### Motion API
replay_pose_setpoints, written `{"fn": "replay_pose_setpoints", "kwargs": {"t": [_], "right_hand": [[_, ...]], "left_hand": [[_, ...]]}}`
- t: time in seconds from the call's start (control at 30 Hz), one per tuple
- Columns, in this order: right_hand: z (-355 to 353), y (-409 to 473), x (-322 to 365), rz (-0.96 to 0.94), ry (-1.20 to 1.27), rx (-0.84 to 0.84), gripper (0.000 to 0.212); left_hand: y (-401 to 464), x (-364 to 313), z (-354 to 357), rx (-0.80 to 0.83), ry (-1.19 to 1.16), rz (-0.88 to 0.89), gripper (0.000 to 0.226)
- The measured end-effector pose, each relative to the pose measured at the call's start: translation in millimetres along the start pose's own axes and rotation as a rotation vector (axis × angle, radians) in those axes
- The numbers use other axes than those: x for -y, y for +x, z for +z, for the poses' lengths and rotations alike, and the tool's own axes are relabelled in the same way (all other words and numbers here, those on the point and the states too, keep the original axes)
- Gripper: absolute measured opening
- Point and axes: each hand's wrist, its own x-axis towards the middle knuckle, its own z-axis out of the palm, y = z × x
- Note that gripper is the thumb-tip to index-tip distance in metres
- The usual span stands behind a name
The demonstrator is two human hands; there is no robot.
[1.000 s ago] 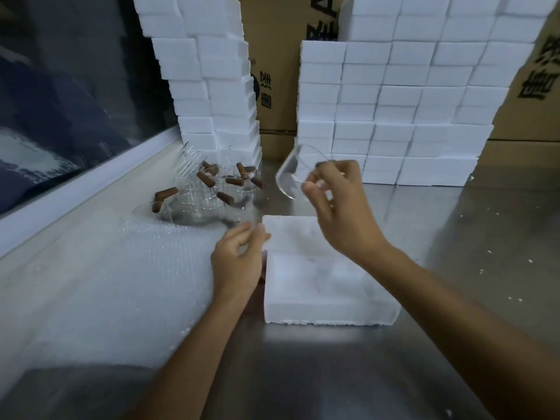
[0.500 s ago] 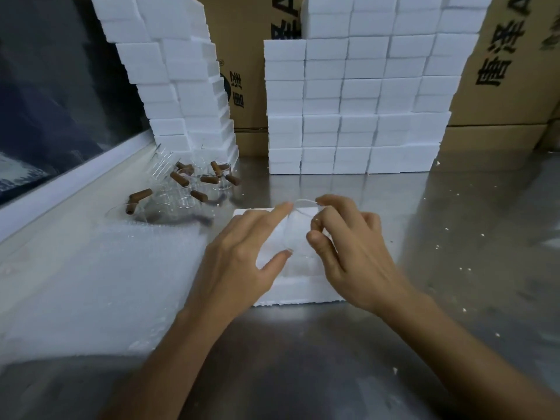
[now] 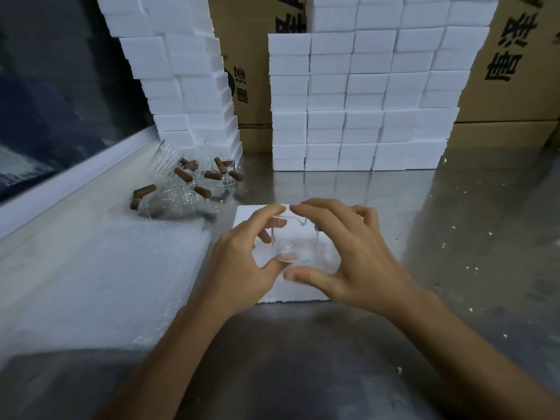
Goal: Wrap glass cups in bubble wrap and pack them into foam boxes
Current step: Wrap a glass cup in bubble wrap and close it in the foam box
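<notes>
Two hands' fingers (image 3: 306, 212) clamp one clear, upright glass cup (image 3: 292, 241) over the white foam box (image 3: 298, 291).

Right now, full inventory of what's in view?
glass cup: one, clear, held by both hands above the open foam box
open foam box: one, white, centre of table under the hands
bubble wrap sheet: one, translucent white, flat on table, left of the box
glass cups with brown handles: a cluster, count unclear, clear, far left by the leaning stack
foam box stacks: two, white, one leaning at rear left, one wide at rear centre
cardboard cartons: several, brown, black print, behind the stacks
table: one, grey metal, speckled with foam crumbs
left hand: one, on the cup
right hand: one, on the cup
</notes>
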Motion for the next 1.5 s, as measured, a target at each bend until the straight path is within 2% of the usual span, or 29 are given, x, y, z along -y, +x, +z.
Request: {"fn": "replay_pose_setpoints", "kwargs": {"t": [0.13,0.2,0.23,0.3,0.37,0.4,0.47,0.57,0.63,0.73,0.87,0.93,1.03,1.17,1.23,1.33,1.43,1.5], "right_hand": [[4.7,-1.0,-2.4,-0.001,0.035,-0.012,0.064],[5.3,-1.4,-3.9,-0.007,0.012,-0.037,0.060],[5.2,-1.8,-5.0,-0.011,0.005,-0.046,0.059],[3.4,-2.2,-8.4,-0.007,0.006,-0.072,0.058],[1.6,-2.2,-12.0,-0.001,0.007,-0.108,0.057],[1.2,-2.2,-13.4,0.002,0.005,-0.129,0.057],[1.2,-2.3,-15.2,0.015,0.003,-0.158,0.058],[2.0,-2.4,-16.9,0.032,0.005,-0.173,0.059],[2.2,-2.6,-18.1,0.040,0.016,-0.175,0.059],[2.2,-2.8,-19.7,0.050,0.019,-0.175,0.059],[2.2,-3.0,-20.4,0.059,0.022,-0.186,0.060],[2.3,-3.3,-20.7,0.064,0.022,-0.187,0.061],[3.0,-3.6,-22.2,0.066,0.025,-0.191,0.062],[5.0,-3.2,-23.6,0.067,0.018,-0.214,0.063],[5.2,-3.2,-24.3,0.069,0.013,-0.229,0.063],[4.5,-2.8,-25.7,0.067,0.009,-0.249,0.061],[4.1,-2.5,-25.7,0.072,0.004,-0.247,0.060],[3.8,-2.4,-25.4,0.077,0.005,-0.243,0.061]], "left_hand": [[-0.2,-0.5,-0.3,0.084,-0.030,-0.042,0.080],[0.6,-0.1,-7.1,0.130,0.054,-0.022,0.084],[1.8,0.7,-11.5,0.103,0.170,0.005,0.083],[5.6,4.4,-24.1,-0.080,0.430,-0.011,0.070],[10.4,11.3,-39.3,-0.250,0.603,-0.175,0.046],[11.7,17.0,-46.6,-0.281,0.676,-0.279,0.036],[10.5,30.7,-57.6,-0.257,0.805,-0.498,0.030],[4.1,48.5,-64.3,-0.127,0.808,-0.795,0.042],[1.1,58.1,-64.3,-0.080,0.729,-0.903,0.041],[2.9,62.2,-63.8,-0.145,0.687,-0.935,0.027],[1.9,53.5,-59.7,-0.205,0.747,-0.832,0.013],[1.7,49.9,-58.6,-0.235,0.799,-0.714,0.019],[5.9,44.0,-57.2,-0.284,0.796,-0.472,0.025],[10.5,27.4,-47.6,-0.302,0.608,-0.008,0.024],[11.4,18.7,-41.1,-0.251,0.536,0.153,0.025],[10.7,9.1,-31.7,-0.085,0.474,0.165,0.025],[5.7,7.2,-27.5,0.057,0.434,0.076,0.019],[3.6,6.5,-25.0,0.118,0.395,-0.020,0.024]]}}
